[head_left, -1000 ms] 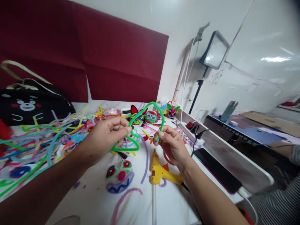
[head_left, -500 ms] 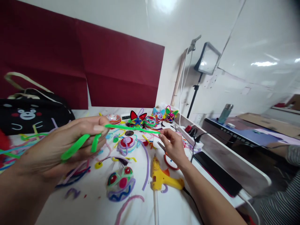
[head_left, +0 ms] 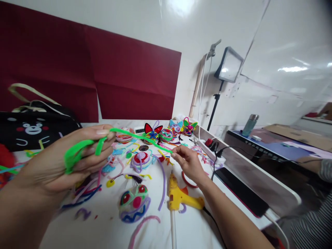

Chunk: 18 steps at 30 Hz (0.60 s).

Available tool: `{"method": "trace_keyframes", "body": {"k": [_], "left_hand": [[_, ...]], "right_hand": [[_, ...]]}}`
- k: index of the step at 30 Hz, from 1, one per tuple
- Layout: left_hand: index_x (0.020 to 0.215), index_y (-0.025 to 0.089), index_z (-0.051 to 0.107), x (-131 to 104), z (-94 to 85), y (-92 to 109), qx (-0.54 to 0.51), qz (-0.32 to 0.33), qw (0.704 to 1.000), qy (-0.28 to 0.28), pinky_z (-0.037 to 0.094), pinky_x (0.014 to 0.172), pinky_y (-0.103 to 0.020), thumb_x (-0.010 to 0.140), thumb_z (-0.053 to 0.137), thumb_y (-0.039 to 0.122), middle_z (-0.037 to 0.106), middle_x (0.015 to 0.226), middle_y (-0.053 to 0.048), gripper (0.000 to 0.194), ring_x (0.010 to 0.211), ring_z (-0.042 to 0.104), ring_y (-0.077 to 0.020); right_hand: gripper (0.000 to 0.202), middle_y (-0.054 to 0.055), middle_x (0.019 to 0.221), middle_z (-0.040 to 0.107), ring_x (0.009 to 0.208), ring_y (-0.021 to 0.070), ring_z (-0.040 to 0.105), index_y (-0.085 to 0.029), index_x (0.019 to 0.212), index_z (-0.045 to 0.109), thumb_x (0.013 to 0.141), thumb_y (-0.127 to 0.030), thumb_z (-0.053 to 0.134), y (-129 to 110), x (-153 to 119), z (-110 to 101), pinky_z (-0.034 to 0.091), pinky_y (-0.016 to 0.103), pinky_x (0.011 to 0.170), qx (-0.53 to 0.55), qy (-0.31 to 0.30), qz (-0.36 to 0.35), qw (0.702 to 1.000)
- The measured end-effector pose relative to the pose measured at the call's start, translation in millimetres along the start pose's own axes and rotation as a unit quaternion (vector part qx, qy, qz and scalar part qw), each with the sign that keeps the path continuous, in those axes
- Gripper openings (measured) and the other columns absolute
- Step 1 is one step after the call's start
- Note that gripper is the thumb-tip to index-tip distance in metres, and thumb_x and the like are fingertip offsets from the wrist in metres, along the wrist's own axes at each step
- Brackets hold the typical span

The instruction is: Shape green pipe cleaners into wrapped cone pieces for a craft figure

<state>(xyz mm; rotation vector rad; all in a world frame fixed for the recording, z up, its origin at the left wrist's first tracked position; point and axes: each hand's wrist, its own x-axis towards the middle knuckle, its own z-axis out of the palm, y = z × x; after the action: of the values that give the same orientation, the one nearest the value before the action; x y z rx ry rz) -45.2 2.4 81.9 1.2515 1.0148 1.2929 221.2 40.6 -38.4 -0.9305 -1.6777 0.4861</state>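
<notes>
A bright green pipe cleaner (head_left: 140,136) runs between my two hands above the table. My left hand (head_left: 88,152) is closed on one end, with the strip looped and wound between its fingers. At the other end, my right hand (head_left: 188,162) pinches the tip between thumb and fingers. Red-orange scissor handles (head_left: 190,180) lie partly hidden under my right hand. Below the strip sits a round, pipe-cleaner-covered piece in purple and red (head_left: 140,159). Nearer to me is a decorated face piece (head_left: 134,202) with red eyes and a blue zigzag.
A yellow glue gun (head_left: 178,197) lies in front, its cord trailing right. A phone (head_left: 241,190) and a power strip (head_left: 212,154) line the right edge. Finished cat-like ornaments (head_left: 188,128) stand at the back. Pipe cleaner scraps litter the table. A person's striped sleeve (head_left: 326,169) shows far right.
Both hands have shifted slightly left; my right hand is a little lower. The green pipe cleaner now slopes more steeply and bends slightly, and its loop in my left hand is wider.
</notes>
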Motion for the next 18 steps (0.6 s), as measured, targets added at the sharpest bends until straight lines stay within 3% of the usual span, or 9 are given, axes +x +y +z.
{"method": "trace_keyframes", "body": {"k": [3,8,11,15,18], "left_hand": [[0.059,0.018,0.056,6,3.0,-3,-0.08,-0.049,0.994,-0.055,0.015,0.028,-0.012,0.062,0.069,0.02,0.036,0.037,0.009,0.014,0.029,0.021,-0.0003],[0.073,0.018,0.059,13,15.0,-20,-0.081,-0.025,0.994,-0.063,0.015,0.031,-0.011,0.072,0.068,0.021,0.038,0.045,0.009,0.009,0.033,0.022,-0.0007],[0.075,0.018,0.063,11,27.0,-35,-0.027,-0.044,0.996,-0.068,0.019,0.032,-0.012,0.072,0.07,0.028,0.034,0.043,0.01,0.013,0.033,0.024,-0.0018],[0.069,0.016,0.065,3,43.3,-55,0.078,-0.049,0.984,-0.152,0.023,0.036,-0.015,0.069,0.073,0.036,0.04,0.048,0.007,0.021,0.038,0.031,-0.0035],[0.07,0.017,0.067,0,51.4,-69,0.122,-0.024,0.976,-0.181,0.026,0.038,-0.016,0.074,0.067,0.04,0.042,0.049,0.005,0.023,0.041,0.035,-0.0061]], "right_hand": [[0.019,-0.002,0.06,0.055,0.053,0.011,0.046,-0.018,0.072,0.059,0.077,-0.034,0.068,-1,2,3,0.036,0.024,0.051,0.161,-0.006,0.096,0.982],[0.022,-0.002,0.055,0.059,0.047,0.0078,0.047,-0.016,0.072,0.061,0.071,-0.034,0.074,-6,3,4,0.035,0.021,0.048,0.301,-0.017,0.186,0.935],[0.022,-0.002,0.055,0.06,0.045,0.0066,0.047,-0.015,0.072,0.061,0.071,-0.032,0.075,-9,2,4,0.033,0.02,0.047,0.355,-0.034,0.209,0.911],[0.021,-0.003,0.055,0.06,0.046,0.0067,0.048,-0.016,0.073,0.06,0.072,-0.03,0.075,-13,0,5,0.034,0.019,0.048,0.412,-0.049,0.195,0.889],[0.021,-0.004,0.054,0.059,0.047,0.0071,0.048,-0.016,0.074,0.06,0.071,-0.029,0.076,-17,-1,7,0.036,0.019,0.048,0.446,-0.057,0.192,0.873]]}}
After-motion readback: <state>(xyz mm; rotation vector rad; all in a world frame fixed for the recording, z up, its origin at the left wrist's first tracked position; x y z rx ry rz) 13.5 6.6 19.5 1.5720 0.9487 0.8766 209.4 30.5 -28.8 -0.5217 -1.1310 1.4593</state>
